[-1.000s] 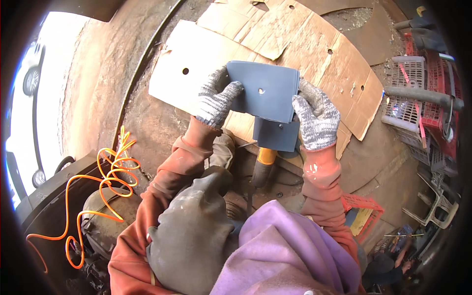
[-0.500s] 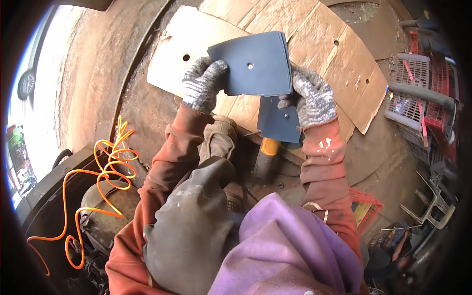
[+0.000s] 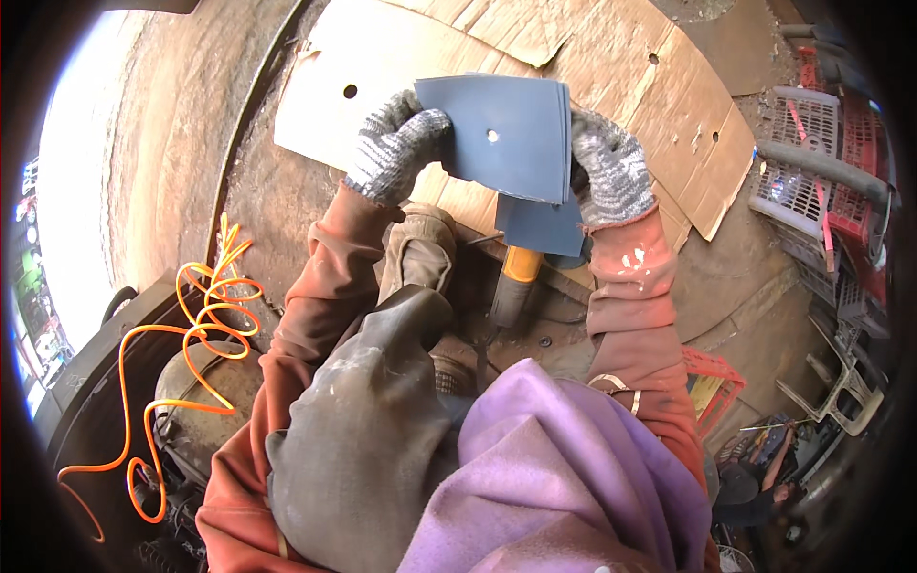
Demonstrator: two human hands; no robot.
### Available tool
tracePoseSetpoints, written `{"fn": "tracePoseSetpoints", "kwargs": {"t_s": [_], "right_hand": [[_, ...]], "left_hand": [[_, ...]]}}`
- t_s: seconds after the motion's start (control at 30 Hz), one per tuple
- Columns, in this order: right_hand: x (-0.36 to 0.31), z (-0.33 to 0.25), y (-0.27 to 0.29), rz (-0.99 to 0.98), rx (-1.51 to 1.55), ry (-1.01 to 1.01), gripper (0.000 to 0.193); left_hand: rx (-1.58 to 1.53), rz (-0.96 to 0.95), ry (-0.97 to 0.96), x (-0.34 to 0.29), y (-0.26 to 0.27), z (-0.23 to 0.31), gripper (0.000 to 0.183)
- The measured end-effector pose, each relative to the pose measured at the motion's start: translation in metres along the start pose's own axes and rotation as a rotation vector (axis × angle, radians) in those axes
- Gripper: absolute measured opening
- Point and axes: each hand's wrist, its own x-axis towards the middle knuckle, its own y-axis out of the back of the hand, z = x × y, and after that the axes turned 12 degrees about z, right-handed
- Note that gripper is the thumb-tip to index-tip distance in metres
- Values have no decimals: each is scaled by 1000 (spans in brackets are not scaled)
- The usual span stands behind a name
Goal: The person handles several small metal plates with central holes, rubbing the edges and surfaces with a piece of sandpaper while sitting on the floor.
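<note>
Both my hands wear grey-and-white knitted gloves and hold up a stack of thin blue-grey rectangular sheets with a small hole in the middle. My left hand pinches the stack at its left edge, thumb on top. Along the right edge my right hand is closed on it, its fingertips partly hidden behind the sheets. Below the stack, another blue-grey sheet shows, partly covered. A tool with a yellow and dark handle sticks out from under that sheet; its head is hidden.
Flattened cardboard with holes lies on the dirty floor beyond my hands. An orange coiled hose hangs at the left by a dark metal edge. Plastic crates and a grey pipe stand at the right. A red crate sits near my right elbow.
The stack has come slightly lower and tilted, its right side dropping, and now covers more of the sheet beneath. Both hands keep hold of its edges.
</note>
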Motion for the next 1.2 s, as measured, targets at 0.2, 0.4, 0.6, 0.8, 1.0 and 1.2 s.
{"fn": "tracePoseSetpoints", "kwargs": {"t_s": [0.2, 0.4, 0.6, 0.8, 1.0, 1.2], "right_hand": [[12, 0, 8, 43, -84, -256, 59], [-3, -23, -2, -201, -121, -264, 39], [-2, -27, 0, -148, -444, 97, 21], [1, -30, 47, 266, -198, 64, 21], [-12, -34, 90, 109, -314, -3, 21], [-14, -22, 65, -135, -577, -106, 29]], "left_hand": [[276, -98, -211, -2, 0, 6, 27], [383, -231, -483, -18, -24, 32, 23], [240, -298, -541, -17, -23, 46, 9], [306, 298, -342, 31, 87, 20, 17], [1260, 343, -1075, 21, 77, 10, 54], [729, -260, -195, -38, -47, 9, 32]]}}
